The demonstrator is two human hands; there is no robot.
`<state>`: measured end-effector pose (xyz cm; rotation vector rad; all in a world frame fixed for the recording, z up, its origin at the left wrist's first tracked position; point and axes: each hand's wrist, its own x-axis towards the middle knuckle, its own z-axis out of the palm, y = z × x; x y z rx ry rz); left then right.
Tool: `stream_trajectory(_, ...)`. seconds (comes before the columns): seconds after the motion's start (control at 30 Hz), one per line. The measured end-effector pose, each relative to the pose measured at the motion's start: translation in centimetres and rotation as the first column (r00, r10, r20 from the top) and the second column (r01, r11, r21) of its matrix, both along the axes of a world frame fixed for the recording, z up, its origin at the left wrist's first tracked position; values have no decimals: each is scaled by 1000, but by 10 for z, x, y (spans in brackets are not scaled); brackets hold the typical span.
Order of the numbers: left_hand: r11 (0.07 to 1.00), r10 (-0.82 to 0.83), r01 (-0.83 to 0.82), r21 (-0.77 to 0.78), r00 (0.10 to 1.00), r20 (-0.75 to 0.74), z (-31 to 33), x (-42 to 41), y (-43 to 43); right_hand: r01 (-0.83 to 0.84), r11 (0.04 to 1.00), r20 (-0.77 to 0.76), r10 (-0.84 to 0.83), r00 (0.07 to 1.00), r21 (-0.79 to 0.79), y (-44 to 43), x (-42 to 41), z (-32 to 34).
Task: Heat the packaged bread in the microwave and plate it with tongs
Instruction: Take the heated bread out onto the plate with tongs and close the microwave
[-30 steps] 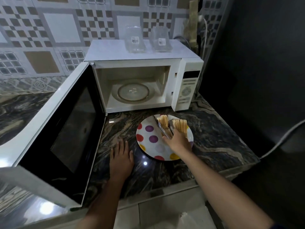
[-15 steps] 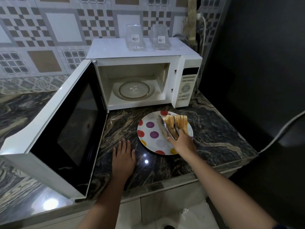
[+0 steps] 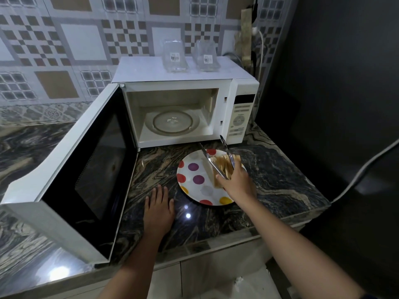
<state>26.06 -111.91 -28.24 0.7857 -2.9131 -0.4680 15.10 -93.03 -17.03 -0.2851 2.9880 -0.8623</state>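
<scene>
**On the spotted plate, bread that could yet slide off**

Beside the open microwave (image 3: 179,72), the bread (image 3: 223,168) lies on the far right part of the dotted plate (image 3: 192,190), close to its rim. The right hand (image 3: 236,183) has its grip curled round the handle end of the tongs (image 3: 208,158). Their two arms are spread apart and point up toward the oven, crossing over the slices. The bread is blurred, so I cannot tell whether metal touches it or how the slices sit.

The main risk, as I judge it, is a tong arm catching a slice as it moves. That could push the slice over the near rim onto the surface (image 3: 280,169), or tip the stack. A hard squeeze could also tear or crush soft bread.

The left hand (image 3: 159,211) rests flat on the surface just left of the plate, its grip spread and holding nothing. It does not steady the plate, so a sideways nudge from the tongs could shift the plate itself.

The door (image 3: 64,169) juts well past the front edge, where an elbow could knock it.
</scene>
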Motion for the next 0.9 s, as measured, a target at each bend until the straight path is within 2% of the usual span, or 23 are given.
stream_trajectory(0.1,996,35,-36,77,999,16,7,-3,0,-52,992,-34,49,998,-115,0,-3,15)
stream_trajectory(0.13,979,68,-65,194,998,-10,16,-7,2,-99,982,-28,95,995,-164,-1,-4,20)
stream_trajectory(0.17,906,136,-93,413,988,-77,30,-12,3,-148,965,-17,148,989,-216,-1,-5,23)
stream_trajectory(0.2,723,254,-79,686,954,-158,50,-17,7,-188,943,2,196,981,-274,-2,-6,27)
stream_trajectory(0.23,484,382,-13,875,903,-198,68,-23,10,-210,917,33,235,971,-338,-3,-7,31)
stream_trajectory(0.27,296,489,81,952,843,-223,85,-27,14,-220,886,67,269,961,-408,-3,-7,35)
stream_trajectory(0.3,201,517,168,965,818,-251,104,-30,18,-229,851,97,309,946,-473,-5,-8,38)
stream_trajectory(0.33,150,504,225,963,820,-270,118,-33,23,-247,812,116,358,926,-529,-6,-7,40)
stream_trajectory(0.47,52,458,347,937,825,-331,143,-45,29,-338,740,203,535,820,-582,-13,-8,47)
stream_trajectory(0.63,-46,464,495,867,779,-421,140,-50,15,-396,700,244,626,741,-594,-20,-14,42)
stream_trajectory(0.7,-65,515,527,848,745,-423,137,-53,11,-420,694,246,645,724,-584,-19,-17,43)
stream_trajectory(0.8,-40,604,499,866,702,-377,134,-59,16,-437,711,269,647,714,-550,-18,-20,45)
stream_trajectory(0.9,-28,723,468,883,620,-306,126,-65,21,-415,767,330,603,727,-489,-12,-32,42)
